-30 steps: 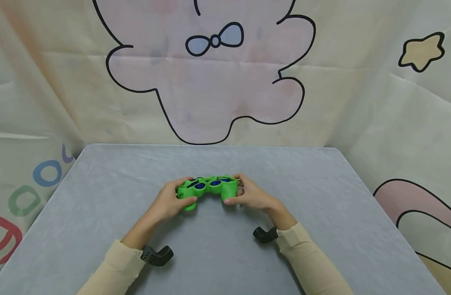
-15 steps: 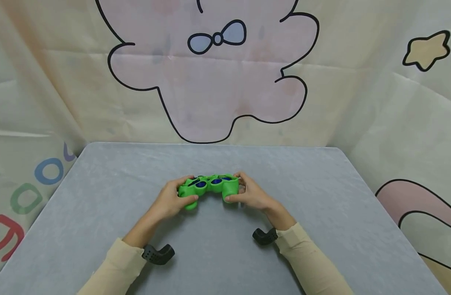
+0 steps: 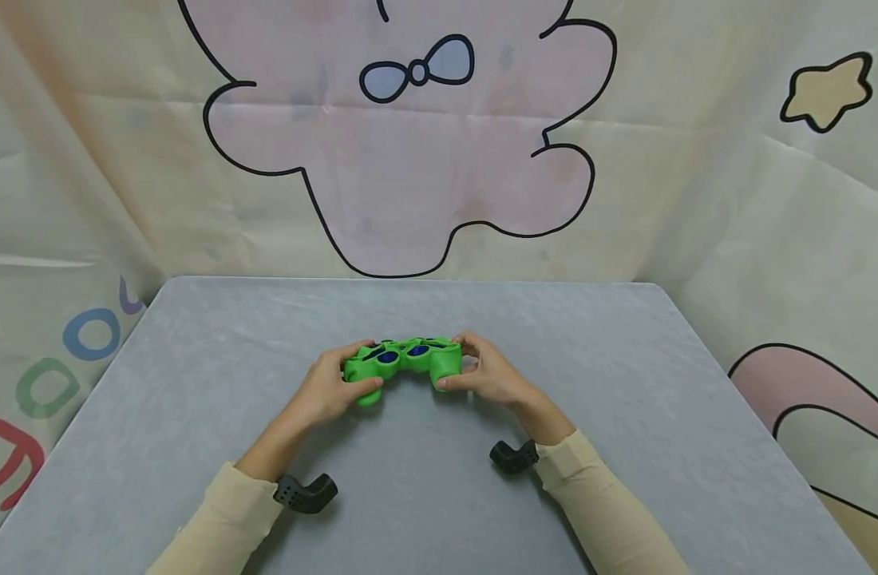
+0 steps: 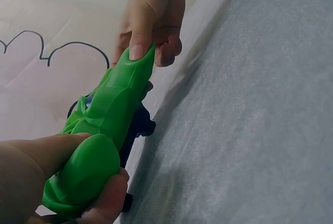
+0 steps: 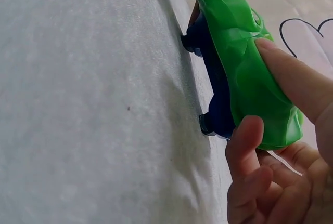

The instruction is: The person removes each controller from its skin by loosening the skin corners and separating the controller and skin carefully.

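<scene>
Your green controller [image 3: 403, 359] sits directly between your two hands, its long axis running side to side, roughly parallel to the far edge of the counter [image 3: 410, 495]. It lies about midway between the left and right edges. Neither hand is nearer: your left hand [image 3: 329, 387] is curled around the left handle [image 3: 369, 398], your right hand [image 3: 492, 375] around the right handle [image 3: 446, 367], so both grips are taken up and the body bridges them. The handles point back towards you, away from that far edge, and your thumbs press on their near sides. In the right wrist view, a dark blue underside [image 5: 218, 83] with knobs [image 5: 208, 123] faces the counter. Shadows below suggest you have it raised, though you can't judge the gap well from here. With one grip at each end, I'd expect any turn or tilt to depend on both hands moving together.
</scene>
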The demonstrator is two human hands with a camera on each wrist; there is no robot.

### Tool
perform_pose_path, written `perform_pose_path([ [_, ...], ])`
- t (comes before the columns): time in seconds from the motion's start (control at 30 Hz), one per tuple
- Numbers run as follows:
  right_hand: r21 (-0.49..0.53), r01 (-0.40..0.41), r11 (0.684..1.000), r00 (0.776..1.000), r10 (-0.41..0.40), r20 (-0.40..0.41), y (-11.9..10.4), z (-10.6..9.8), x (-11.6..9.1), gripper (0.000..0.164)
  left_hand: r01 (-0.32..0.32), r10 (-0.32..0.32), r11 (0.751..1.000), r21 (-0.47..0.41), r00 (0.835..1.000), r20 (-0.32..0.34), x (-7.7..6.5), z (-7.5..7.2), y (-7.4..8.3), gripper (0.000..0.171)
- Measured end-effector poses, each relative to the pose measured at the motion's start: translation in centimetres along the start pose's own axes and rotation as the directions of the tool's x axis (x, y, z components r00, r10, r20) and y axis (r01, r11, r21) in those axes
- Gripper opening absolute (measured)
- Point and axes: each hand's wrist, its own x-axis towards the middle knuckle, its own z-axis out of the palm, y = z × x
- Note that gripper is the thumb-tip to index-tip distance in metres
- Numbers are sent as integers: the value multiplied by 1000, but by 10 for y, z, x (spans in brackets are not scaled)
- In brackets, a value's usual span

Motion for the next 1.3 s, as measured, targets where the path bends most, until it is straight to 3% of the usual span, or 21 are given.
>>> perform_pose_path([
  [0.5, -153, 60, 986, 995, -70, -67, -6, 2, -3, 45, 10, -10, 1000, -5, 1000, -6, -3, -1, 3, 64],
  [0.83, -138, 29, 990, 996, -40, -77, -9, 2, -7, 38, 22, -22, 1000, 6, 1000, -9, -4, -1, 5, 63],
  [1.3, -184, 41, 982, 992, -62, -108, -9, 3, -6, 28, 33, -32, 999, 17, 999, -19, -3, 0, 6, 63],
])
